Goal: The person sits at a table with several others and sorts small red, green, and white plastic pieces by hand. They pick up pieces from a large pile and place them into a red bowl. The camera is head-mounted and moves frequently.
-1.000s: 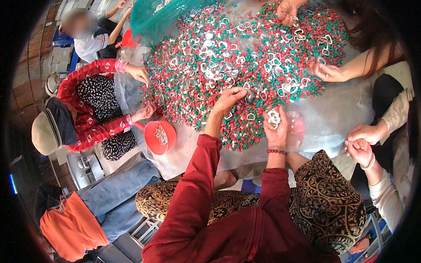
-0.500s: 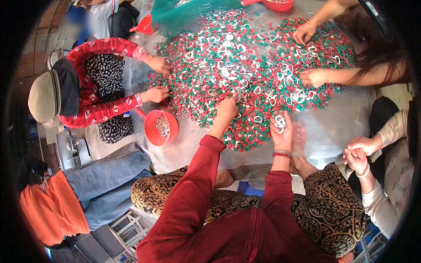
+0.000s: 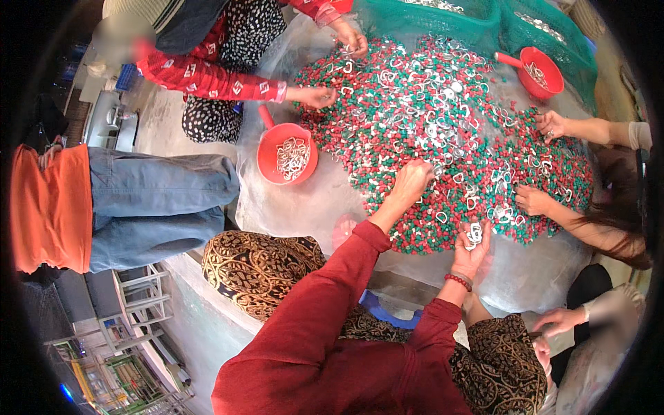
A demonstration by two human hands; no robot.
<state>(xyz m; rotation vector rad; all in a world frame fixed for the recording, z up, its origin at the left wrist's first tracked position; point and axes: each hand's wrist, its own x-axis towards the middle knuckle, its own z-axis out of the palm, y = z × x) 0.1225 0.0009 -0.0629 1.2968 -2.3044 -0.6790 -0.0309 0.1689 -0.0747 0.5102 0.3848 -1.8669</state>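
A wide, low pile of small red, green and white pieces (image 3: 387, 131) has silvery-white metal rings (image 3: 470, 200), many D-shaped, scattered over it. My left hand (image 3: 409, 185) reaches onto the near part of the pile. Its fingers are pinched together beside some rings; what lies between the fingertips is too small to make out. Closer to me, at the pile's near edge, my right hand (image 3: 472, 257) is palm up. Several D-shaped rings (image 3: 474, 236) rest in its curled fingers.
A red scoop with rings (image 3: 287, 153) stands left of the pile, another red scoop (image 3: 539, 72) at the far right. Green mesh baskets (image 3: 429, 24) line the far side. Co-workers' hands (image 3: 319, 97) work at the left and others (image 3: 536, 200) at the right, over plastic sheeting (image 3: 277, 214).
The whole view has swung, so the pile and co-workers appear shifted and turned. My left hand still pinches at the pile, and my right still holds the rings.
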